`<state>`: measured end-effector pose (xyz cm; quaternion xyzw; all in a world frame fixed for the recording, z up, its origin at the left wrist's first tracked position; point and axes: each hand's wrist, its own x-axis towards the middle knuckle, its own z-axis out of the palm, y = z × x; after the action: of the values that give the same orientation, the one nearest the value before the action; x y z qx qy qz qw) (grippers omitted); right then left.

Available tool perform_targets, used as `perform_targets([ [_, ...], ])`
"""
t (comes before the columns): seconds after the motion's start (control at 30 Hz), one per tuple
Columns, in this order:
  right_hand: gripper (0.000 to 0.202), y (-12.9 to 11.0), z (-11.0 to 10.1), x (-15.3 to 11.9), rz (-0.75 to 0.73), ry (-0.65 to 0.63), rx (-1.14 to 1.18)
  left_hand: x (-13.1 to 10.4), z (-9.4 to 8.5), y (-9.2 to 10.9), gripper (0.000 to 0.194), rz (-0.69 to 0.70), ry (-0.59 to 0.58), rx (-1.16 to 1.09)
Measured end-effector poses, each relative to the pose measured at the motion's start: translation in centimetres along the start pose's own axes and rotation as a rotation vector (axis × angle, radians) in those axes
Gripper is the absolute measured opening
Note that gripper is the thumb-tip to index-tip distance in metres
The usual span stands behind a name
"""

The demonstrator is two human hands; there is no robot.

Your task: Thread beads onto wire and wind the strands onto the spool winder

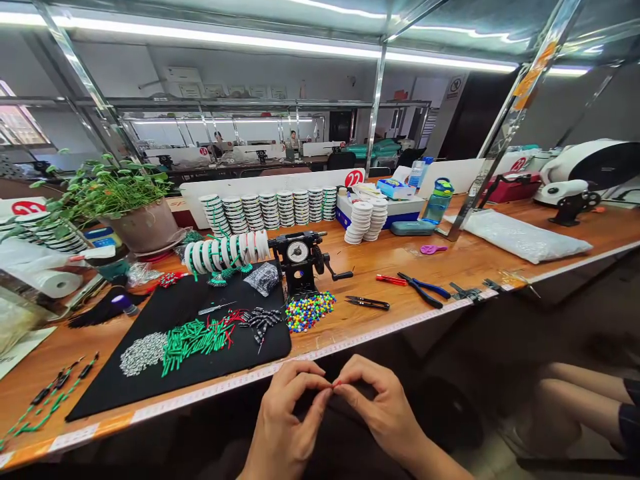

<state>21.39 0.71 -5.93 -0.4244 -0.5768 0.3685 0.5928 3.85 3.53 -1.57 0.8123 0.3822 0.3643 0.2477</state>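
Note:
My left hand [287, 413] and my right hand [377, 400] meet below the wooden bench's front edge [350, 347]. Their fingertips pinch a tiny red piece [334, 385] between them. Just beyond, on a black mat [150, 393], lie a pile of green tubes [193, 339], silver pieces [143, 352], black pieces [261, 320] and a heap of coloured beads [309, 310]. A black hand-crank winder [300, 261] stands behind the beads, with a row of white spools [225, 253] on its shaft.
Stacks of white spools [270, 210] line the back. Scissors [367, 303], red and blue pliers [417, 287], a potted plant [125, 207], a water bottle [437, 200], a plastic bag [520, 237]. Another person's knees [575, 407] are at the right.

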Motion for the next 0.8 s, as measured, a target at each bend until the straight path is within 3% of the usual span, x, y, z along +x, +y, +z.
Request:
perform_targets([
  [0.13, 0.023, 0.4, 0.0, -0.2, 0.013, 0.002, -0.004, 0.1, 0.1, 0.0, 0.014, -0.206, -0.052, -0.273],
  [0.23, 0.024, 0.4, 0.1, -0.4, 0.064, -0.013, 0.027, 0.1, 0.2, -0.1, 0.019, -0.281, -0.053, -0.356],
  [0.47, 0.037, 0.3, 0.6, -0.3, 0.465, -0.125, 0.533, -0.2, 0.2, 0.2, 0.017, -0.253, -0.214, -0.233],
  [0.67, 0.039, -0.4, 0.5, 0.2, 0.345, -0.214, 0.266, -0.5, -0.4, 0.3, 0.013, -0.247, -0.199, -0.268],
  [0.8, 0.037, -1.0, 0.4, 1.4, 0.311, -0.341, 0.266, -0.9, -1.1, 0.3, 0.02, -0.273, -0.196, -0.256],
])
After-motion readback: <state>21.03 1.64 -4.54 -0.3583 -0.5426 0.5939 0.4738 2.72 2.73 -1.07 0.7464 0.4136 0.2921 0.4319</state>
